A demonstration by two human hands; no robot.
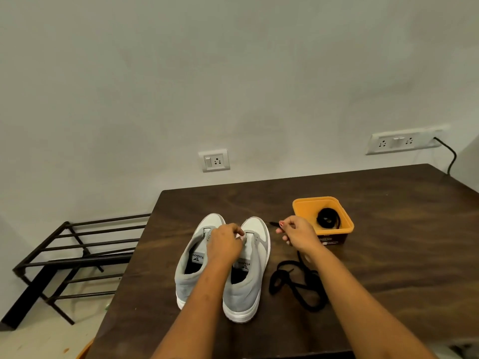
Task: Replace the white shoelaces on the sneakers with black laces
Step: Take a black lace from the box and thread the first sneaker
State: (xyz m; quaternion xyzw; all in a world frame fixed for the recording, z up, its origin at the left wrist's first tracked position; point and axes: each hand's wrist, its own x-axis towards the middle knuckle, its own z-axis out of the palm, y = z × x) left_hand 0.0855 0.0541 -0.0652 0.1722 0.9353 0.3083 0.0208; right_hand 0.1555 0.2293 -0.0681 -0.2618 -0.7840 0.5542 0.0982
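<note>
An orange plastic tub [348, 222] stands on the dark wooden table [388, 268], well to the right of the shoes, and holds one coiled black lace [328, 218].

A second black lace [293, 283] lies in a loose tangle on the table just right of the pair. One end rises to the right hand [298, 233], which pinches it between thumb and fingers. The lace tip [272, 223] sticks out leftward, near the toe of the right-hand sneaker [255, 255] but not touching it.

The left-hand sneaker [190, 270] and its mate stand side by side, toes away from the person. Both are grey with white toe panels and soles, and no lace shows in either.

The left hand [225, 242] sits over the gap between them, fingers curled at the right-hand sneaker's eyelet row. It hides most of the eyelets there, and whether it grips the flap or only rests on it cannot be made out.

The part of the lace under the right wrist is hidden. A black metal rack [77, 255] stands left of the table.
</note>
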